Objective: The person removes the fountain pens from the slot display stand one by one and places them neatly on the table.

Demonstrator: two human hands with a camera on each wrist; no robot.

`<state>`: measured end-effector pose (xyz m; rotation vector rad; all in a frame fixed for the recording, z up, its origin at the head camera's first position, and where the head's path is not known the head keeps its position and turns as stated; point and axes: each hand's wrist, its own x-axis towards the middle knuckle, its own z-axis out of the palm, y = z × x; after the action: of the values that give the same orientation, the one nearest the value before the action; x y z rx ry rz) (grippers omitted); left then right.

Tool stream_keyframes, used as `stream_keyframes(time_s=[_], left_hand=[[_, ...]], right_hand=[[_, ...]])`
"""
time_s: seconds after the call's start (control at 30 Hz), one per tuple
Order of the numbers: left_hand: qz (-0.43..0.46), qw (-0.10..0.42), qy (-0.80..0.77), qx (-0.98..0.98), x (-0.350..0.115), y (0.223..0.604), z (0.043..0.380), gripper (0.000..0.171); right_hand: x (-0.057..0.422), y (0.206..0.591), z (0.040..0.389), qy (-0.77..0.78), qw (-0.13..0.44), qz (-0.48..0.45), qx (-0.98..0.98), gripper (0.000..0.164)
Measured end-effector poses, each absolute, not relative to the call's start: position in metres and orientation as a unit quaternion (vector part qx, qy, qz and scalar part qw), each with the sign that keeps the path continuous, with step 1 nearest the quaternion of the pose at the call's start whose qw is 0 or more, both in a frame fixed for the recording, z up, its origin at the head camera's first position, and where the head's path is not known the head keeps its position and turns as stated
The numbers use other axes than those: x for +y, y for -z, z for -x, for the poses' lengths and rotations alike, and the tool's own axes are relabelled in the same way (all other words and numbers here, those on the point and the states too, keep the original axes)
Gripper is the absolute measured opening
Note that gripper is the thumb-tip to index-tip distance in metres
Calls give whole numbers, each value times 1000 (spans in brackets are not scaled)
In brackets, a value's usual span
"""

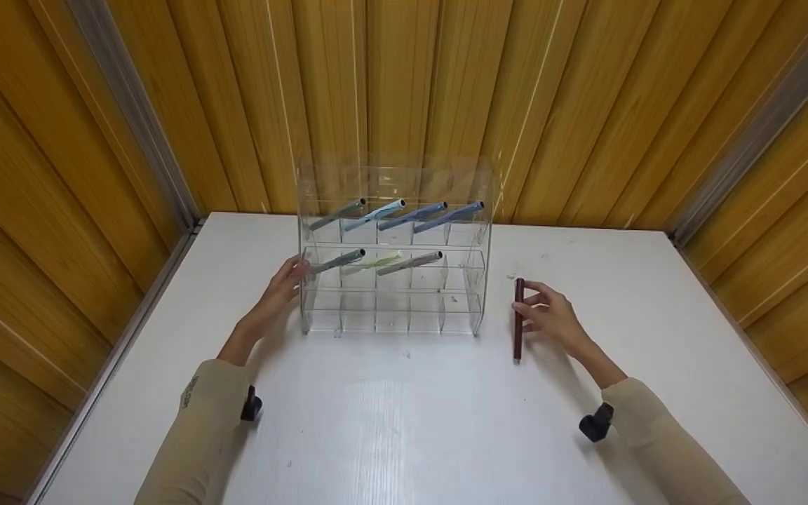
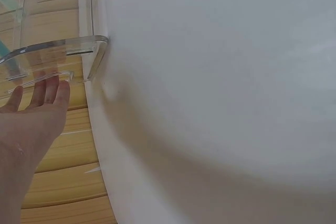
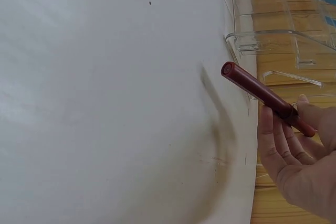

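Note:
A clear acrylic rack (image 1: 393,247) with tiered compartments stands toward the back of the white table. My left hand (image 1: 279,291) rests against its left side with extended fingers, which the left wrist view also shows at the clear panel (image 2: 58,45). To the right of the rack, my right hand (image 1: 551,319) pinches a dark red pen (image 1: 519,319) between thumb and fingers, clear of the rack. In the right wrist view the pen (image 3: 260,90) slants above the tabletop. Several bluish pens (image 1: 413,216) lean in the upper tier; a light green pen (image 1: 374,262) sits mid-tier between two greyish ones.
The lowest tier (image 1: 391,312) of the rack holds no pens. Yellow wood-patterned panels (image 1: 404,84) rise behind the white table (image 1: 376,421) and along both sides. A small black device (image 1: 596,423) is at the right cuff, another (image 1: 252,405) at the left.

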<state>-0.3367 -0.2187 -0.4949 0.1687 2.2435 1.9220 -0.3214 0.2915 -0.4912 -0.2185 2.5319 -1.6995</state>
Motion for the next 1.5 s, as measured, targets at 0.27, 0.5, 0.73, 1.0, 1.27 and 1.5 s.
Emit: stream_keyframes(time_s=[0.27, 0.5, 0.73, 1.0, 1.27, 1.5], left_hand=[[-58, 83, -652, 751, -218, 493, 337, 70], [-54, 90, -645, 757, -218, 493, 337, 72], [-58, 89, -643, 758, -220, 495, 336, 71], [-58, 95, -639, 761, -220, 494, 336, 73], [-51, 102, -633, 765, -218, 495, 336, 76], [-46, 97, -636, 764, -218, 495, 337, 76]], right_hand=[[290, 497, 325, 526, 52, 85, 844, 64], [288, 501, 328, 506, 72, 86, 855, 66], [286, 505, 329, 476, 76, 91, 871, 65], [283, 509, 330, 430, 95, 90, 893, 62], [278, 511, 329, 410, 95, 90, 903, 66], [275, 510, 329, 424, 100, 92, 895, 67]])
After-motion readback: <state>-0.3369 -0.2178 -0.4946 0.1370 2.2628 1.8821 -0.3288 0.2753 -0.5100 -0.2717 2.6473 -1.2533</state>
